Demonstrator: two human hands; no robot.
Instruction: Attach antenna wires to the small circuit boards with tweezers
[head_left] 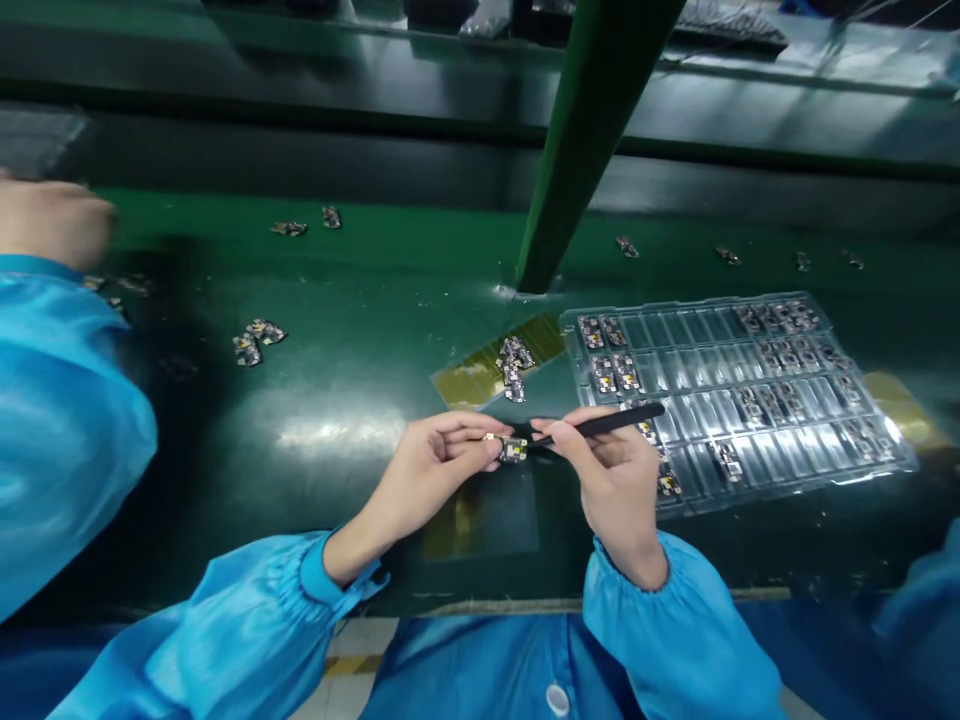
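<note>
So a small circuit board (513,449) is pinched in the left hand (431,465) near the middle of the frame — black tweezers (619,420) are gripped in the right hand (615,480), tips right by it. A clear tray (697,350), partly filled with boards, is seen at right.

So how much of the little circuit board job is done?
Maybe partway: some boards already sit in the clear tray. One piece is pinched in the left hand, and the right hand holds a black tool at it. The loose pieces on the yellow strip look left to do.
</note>
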